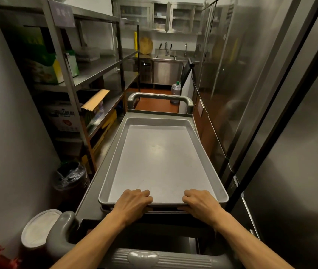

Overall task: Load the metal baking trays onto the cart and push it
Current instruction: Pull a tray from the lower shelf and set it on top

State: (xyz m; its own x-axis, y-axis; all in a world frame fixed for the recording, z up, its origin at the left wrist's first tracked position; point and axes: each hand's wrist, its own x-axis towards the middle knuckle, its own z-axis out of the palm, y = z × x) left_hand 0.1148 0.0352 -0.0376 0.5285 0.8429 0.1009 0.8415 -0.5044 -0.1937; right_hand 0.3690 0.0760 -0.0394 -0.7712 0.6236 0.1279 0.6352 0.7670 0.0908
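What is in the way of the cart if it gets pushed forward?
Nothing sits right in front of the cart. The aisle is narrow, though, and a big water jug stands on the floor ahead, slightly to the right. Both hands hold the tray.

We had one head cam, wide-angle, aimed forward-down along the cart [96,183], close over both hands.

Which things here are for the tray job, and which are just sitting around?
For the job: baking trays, cart, near cart handle, left hand, right hand.

Just around: bin with bag, shelf boxes, water jug, sink, white lidded tub.
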